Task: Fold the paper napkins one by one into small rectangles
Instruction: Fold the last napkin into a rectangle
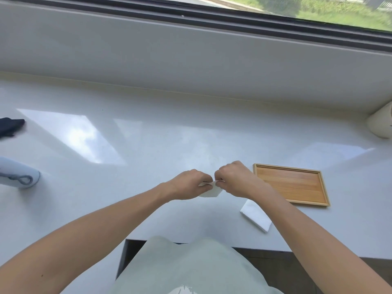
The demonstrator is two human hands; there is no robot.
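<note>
Two hands' fingers pinch one small, white, partly folded napkin.

A wooden tray lies empty toward the right side of the white table. At the left edge sit a dark cloth and a pale blue object (with a grey cord loop), while a cream cylinder stands at the far right corner.

You have bright daylight from the window ahead; pale glare patches shine on the counter; edges bow and the whole frame looks slightly soft.
</note>
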